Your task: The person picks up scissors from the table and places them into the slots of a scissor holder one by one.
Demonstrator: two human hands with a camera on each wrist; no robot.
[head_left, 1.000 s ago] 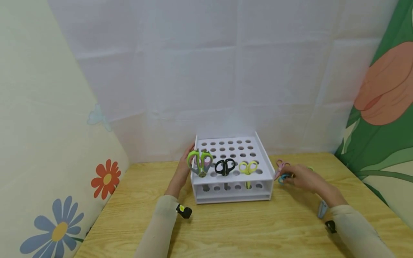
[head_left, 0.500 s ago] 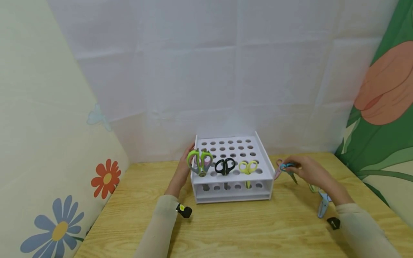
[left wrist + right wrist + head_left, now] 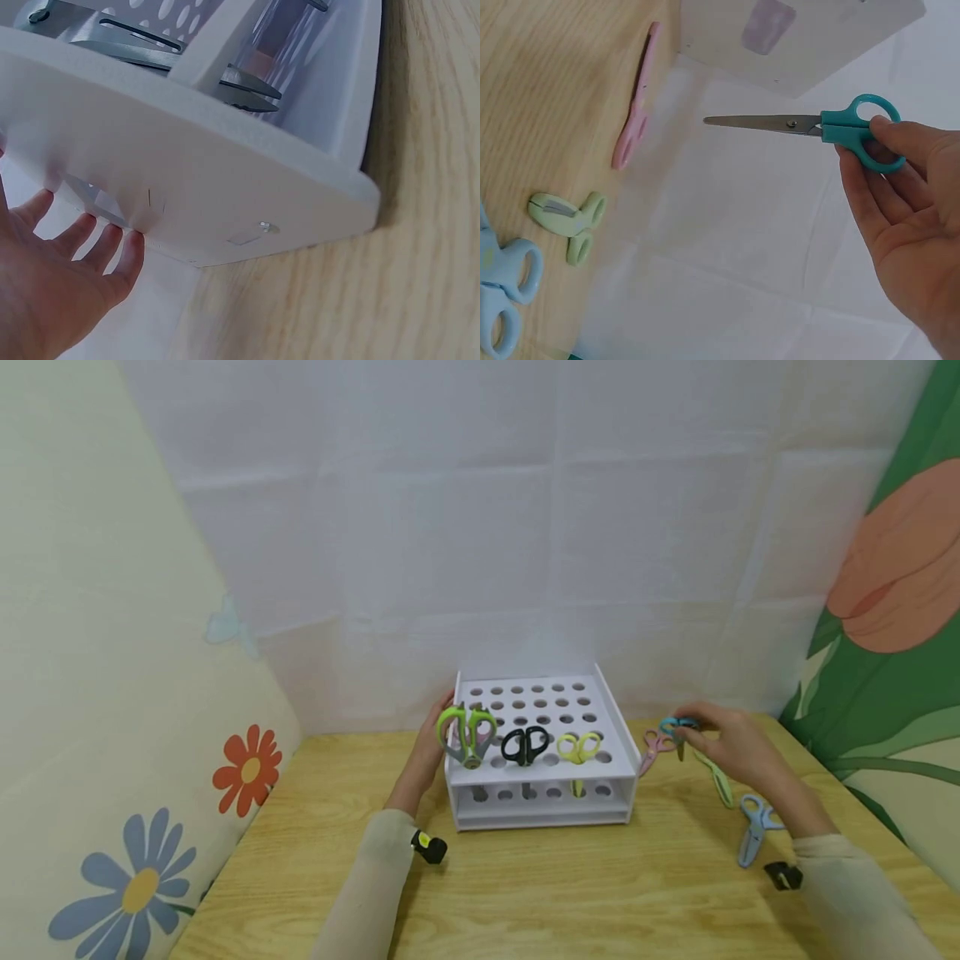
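Note:
The right hand (image 3: 731,739) pinches a pair of teal-handled scissors (image 3: 847,127) by the finger loops, blades shut. In the head view the blades point down, beside the white rack's right side. My left hand (image 3: 426,747) touches the left side of the white holed rack (image 3: 543,818); in the left wrist view its fingertips lie against the side panel (image 3: 195,195), by a cut-out. Standing in the rack's front holes are green-and-grey scissors (image 3: 471,762), black-handled scissors (image 3: 514,752) and yellow scissors (image 3: 577,757).
Right of the rack, pink scissors (image 3: 637,112), light green scissors (image 3: 562,217) and light blue scissors (image 3: 752,837) lie on the wooden table (image 3: 570,893). A white cloth (image 3: 450,527) hangs behind the table, with printed panels at both sides.
The right hand has raised the teal scissors from beside the pink ones and shifted slightly right; their blades have swung to point down. The left hand stays at the rack.

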